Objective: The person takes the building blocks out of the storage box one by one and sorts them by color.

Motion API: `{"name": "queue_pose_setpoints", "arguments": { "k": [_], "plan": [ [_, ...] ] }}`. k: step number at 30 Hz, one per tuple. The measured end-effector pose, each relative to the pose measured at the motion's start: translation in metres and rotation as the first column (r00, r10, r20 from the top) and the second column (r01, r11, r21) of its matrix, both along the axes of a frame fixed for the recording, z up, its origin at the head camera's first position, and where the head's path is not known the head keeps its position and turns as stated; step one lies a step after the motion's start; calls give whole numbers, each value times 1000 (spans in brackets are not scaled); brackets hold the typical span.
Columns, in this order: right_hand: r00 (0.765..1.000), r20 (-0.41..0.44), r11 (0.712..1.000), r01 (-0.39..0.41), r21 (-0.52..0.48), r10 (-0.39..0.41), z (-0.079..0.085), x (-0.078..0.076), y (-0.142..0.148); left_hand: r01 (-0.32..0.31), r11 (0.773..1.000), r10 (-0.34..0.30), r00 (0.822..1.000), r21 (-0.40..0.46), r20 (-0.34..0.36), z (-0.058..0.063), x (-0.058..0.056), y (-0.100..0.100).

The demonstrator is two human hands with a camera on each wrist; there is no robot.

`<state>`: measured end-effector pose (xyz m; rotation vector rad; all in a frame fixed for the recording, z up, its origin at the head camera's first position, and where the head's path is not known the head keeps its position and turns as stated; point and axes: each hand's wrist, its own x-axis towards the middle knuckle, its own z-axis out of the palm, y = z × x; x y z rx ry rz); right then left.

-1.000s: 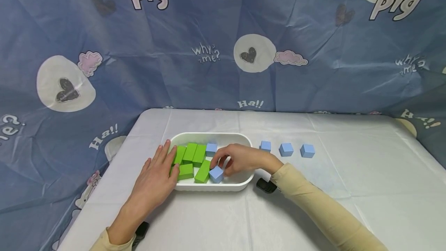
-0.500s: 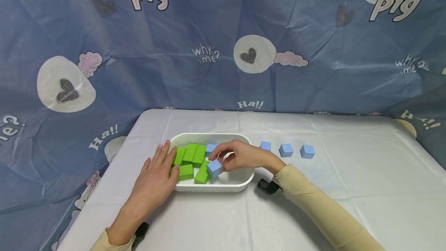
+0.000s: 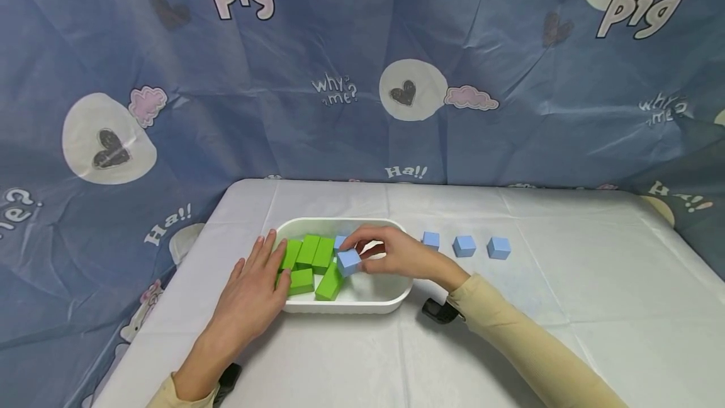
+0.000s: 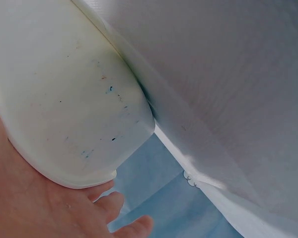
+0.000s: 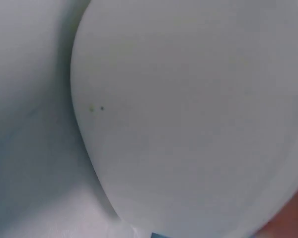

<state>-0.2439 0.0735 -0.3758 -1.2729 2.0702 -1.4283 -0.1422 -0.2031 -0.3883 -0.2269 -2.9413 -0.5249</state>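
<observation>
In the head view a white oval tray (image 3: 345,308) holds several green rectangular blocks (image 3: 330,282) in its left half. My right hand (image 3: 396,255) reaches in over the right end and pinches a light blue cube (image 3: 348,262) between thumb and fingers, above the tray floor. Behind it a second blue cube (image 3: 339,242) is partly hidden by the fingers. My left hand (image 3: 252,291) lies with straight fingers over the left end of the tray. The left wrist view shows that hand (image 4: 44,183) against the tray's outer wall (image 4: 74,114).
Three more blue cubes stand in a row right of the tray: a near one (image 3: 431,240), a middle one (image 3: 464,246) and a far one (image 3: 499,248). A white cloth (image 3: 566,307) covers the table. A blue printed curtain (image 3: 362,137) hangs behind it.
My right hand has lifted the blue cube from low in the tray, up and slightly away from me. The left hand stays in place at the tray's left end.
</observation>
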Motion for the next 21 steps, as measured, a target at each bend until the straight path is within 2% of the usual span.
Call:
{"name": "queue_pose_setpoints", "arguments": {
  "k": [7, 11, 14, 21],
  "plan": [
    [995, -41, 996, 94, -11, -94, 5, 5, 12, 2, 1000, -2, 1000, 11, 1, -1, -1, 0],
    [988, -32, 989, 148, -28, -149, 24, 20, 19, 3, 1000, -3, 1000, 14, 3, -2, -1, 0],
    [979, -29, 979, 198, -44, -200, 38, 31, 23, 2, 1000, -2, 1000, 9, 2, -2, -2, 0],
    [945, -46, 945, 319, -67, -322, 41, 36, 36, 5, 1000, -5, 1000, 4, -1, -1, -2, 0]
  ]
}}
